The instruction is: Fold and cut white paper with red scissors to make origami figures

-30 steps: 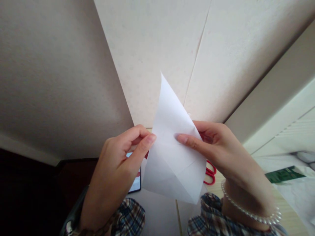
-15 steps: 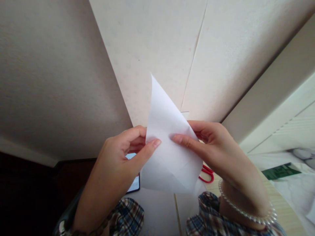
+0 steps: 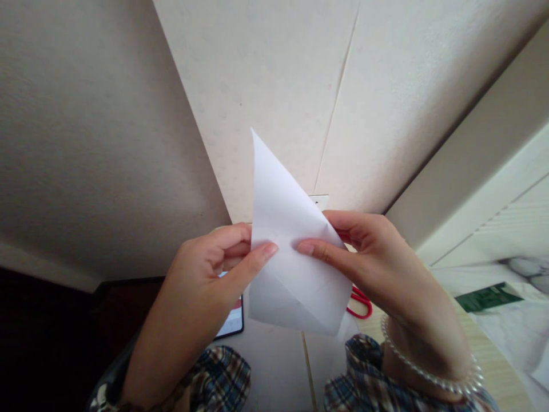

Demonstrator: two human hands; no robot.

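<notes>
Held up in front of me is a white sheet of paper [image 3: 283,206], folded, with a pointed corner at the top and creases across its lower part. My left hand [image 3: 218,269] pinches its left edge, thumb on the near face and fingers curled behind. On the right edge my right hand [image 3: 360,246] grips it the same way, its thumb lying flat towards the middle. The two thumb tips are a short gap apart. Most of the fingertips are hidden behind the paper.
Below the paper, white sheets [image 3: 274,366] lie on the light wooden table [image 3: 493,355]. A phone [image 3: 234,320] with a lit screen is by my left wrist. Red scissor handles [image 3: 360,303] show at the right. A green packet [image 3: 489,296] lies further right. The wall [image 3: 274,68] rises close ahead.
The paper's top corner has shifted slightly left and the sheet has tilted a little, so its lower edge shows more plainly. Both hands keep their grip.
</notes>
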